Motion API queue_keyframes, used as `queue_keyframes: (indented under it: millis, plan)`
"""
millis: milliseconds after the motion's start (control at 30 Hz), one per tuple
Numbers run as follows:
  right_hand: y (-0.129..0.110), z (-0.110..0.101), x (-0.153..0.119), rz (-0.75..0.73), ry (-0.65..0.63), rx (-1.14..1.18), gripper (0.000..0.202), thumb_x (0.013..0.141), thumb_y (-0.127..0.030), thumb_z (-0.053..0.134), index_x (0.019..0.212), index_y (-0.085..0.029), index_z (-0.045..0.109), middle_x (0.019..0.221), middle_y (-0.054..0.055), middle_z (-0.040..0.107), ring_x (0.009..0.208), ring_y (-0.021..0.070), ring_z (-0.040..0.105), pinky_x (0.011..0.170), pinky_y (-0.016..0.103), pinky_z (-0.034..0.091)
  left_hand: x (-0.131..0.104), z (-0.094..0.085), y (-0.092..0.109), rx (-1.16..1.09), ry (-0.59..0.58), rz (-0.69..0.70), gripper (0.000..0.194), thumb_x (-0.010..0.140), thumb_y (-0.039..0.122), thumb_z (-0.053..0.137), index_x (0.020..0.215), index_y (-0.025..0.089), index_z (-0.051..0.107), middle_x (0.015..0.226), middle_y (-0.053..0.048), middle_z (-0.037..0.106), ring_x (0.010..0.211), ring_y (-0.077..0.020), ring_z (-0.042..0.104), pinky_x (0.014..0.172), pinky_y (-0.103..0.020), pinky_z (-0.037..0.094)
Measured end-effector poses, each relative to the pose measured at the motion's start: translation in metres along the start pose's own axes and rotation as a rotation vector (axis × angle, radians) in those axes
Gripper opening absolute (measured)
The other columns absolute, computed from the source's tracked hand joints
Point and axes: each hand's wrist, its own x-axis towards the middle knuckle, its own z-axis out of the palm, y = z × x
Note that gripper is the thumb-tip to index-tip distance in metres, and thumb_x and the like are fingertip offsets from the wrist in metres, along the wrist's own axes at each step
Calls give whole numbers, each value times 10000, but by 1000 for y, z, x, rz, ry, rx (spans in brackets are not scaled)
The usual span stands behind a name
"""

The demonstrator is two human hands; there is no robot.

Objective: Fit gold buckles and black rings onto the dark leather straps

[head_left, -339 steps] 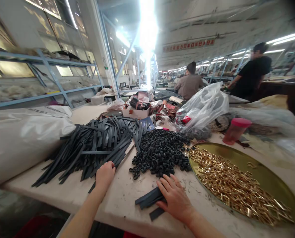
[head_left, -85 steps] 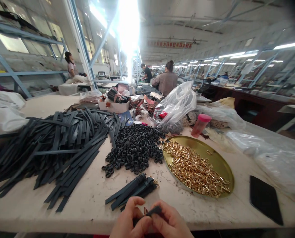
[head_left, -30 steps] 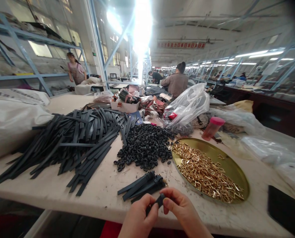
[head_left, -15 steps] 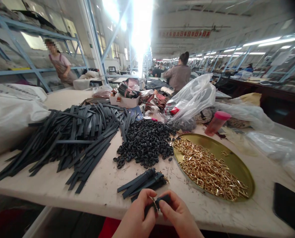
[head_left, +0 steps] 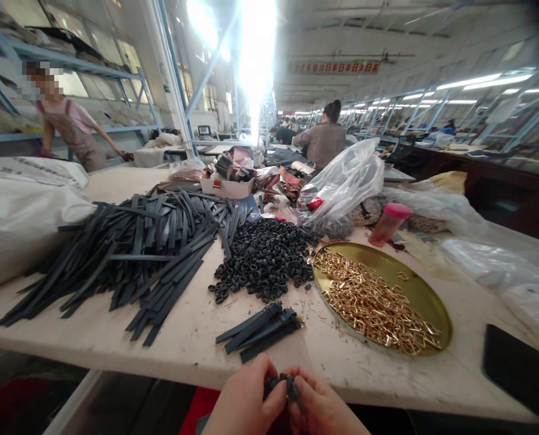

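So right at the table edge, the left hand (head_left: pixel 249 399) and right hand (head_left: pixel 319 399) are nearly meeting, fingertips of both clamped on a small dark leather-look strap piece (head_left: pixel 292 389); it's mostly buried in the fingers, so I can't tell how it's folded or whether there's metal on it. If it were me, I'd let the left pinch hold it firm and have the right do the fiddly bit in small pushes, keeping the strap flat, since that stuff probably creases or twists if you yank it. Just beyond lies a little bundle of short black straps (head_left: pixel 258 329), smooth, with bulkier ends and a glint of gold. Past that, a shallow gold-coloured tray (head_left: pixel 419 272) with a rounded rim carries a heap of shiny, angular gold metal buckles (head_left: pixel 382 302): thin, hard, probably tangly, so I'd lift those singly. Left of it there's a mound of small black ring-shaped loops (head_left: pixel 267 257), matte and stubby, and further left a sprawl of long, flat, dark grey strips (head_left: pixel 151 241) with a slight sheen. Behind all that sits a crinkly clear plastic bag (head_left: pixel 351 181), and farther off, a person in a brown top (head_left: pixel 326 142).
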Motion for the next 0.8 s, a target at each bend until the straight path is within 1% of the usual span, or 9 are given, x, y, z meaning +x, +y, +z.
queue_keyframes:
  millis: [67,133,233,300,433,533,600,700,800]
  plan:
    - [6,-3,-1,74,-80,60,394,622,-493,707,780,-169,548,461,-73,510,365,48,443,404,161,356,-3,0,1,27,15,-8,142,755,316,463,716,192,520,720,-40,639,686,-194,569,558,-242,326]
    - [8,-3,-3,93,-128,106,362,643,-459,708,777,-164,549,500,-64,521,402,48,463,442,168,381,-7,0,1,28,41,-21,137,745,312,476,707,192,529,703,-35,642,676,-193,569,560,-243,330]
    - [8,1,-8,67,-153,119,330,640,-414,728,713,-154,538,510,-59,517,424,37,451,450,154,355,-11,3,-2,-37,24,10,138,731,311,494,714,185,546,708,-31,646,685,-188,568,584,-247,353]
    - [5,5,-11,5,-149,92,354,613,-416,745,646,-156,507,462,-66,495,400,33,427,418,145,310,-11,7,-6,-171,-17,35,147,712,319,522,727,174,546,701,-27,639,662,-170,556,568,-238,364]
    - [-7,20,-17,-148,-2,-31,387,607,-441,735,641,-162,470,524,-43,542,447,50,475,441,155,330,-11,13,-7,-622,-130,17,267,669,388,592,753,158,487,606,3,597,489,-98,479,444,-196,334]
    - [-16,31,-19,-277,125,-227,404,641,-483,685,625,-186,411,494,-64,509,411,56,460,424,172,336,-13,13,-3,-847,-160,42,321,638,396,650,745,149,475,612,-9,607,530,-98,513,458,-186,353]
    - [-20,34,-19,-358,192,-342,400,660,-508,650,663,-204,389,489,-89,472,378,51,427,400,173,320,-14,11,0,-913,-167,52,299,639,362,659,742,147,479,632,-18,618,574,-105,535,482,-188,374]
    - [-26,34,-20,-429,277,-495,362,698,-499,605,825,-215,421,560,-99,461,394,52,410,398,173,311,-15,8,2,-944,-163,29,217,647,277,634,750,149,492,624,5,605,563,-90,528,499,-187,386]
    - [-34,33,-26,-349,202,-685,270,750,-437,563,804,-186,479,547,-81,470,458,64,419,444,180,312,-14,4,3,-935,-162,-34,166,636,211,604,754,146,508,608,27,587,524,-70,507,500,-183,379]
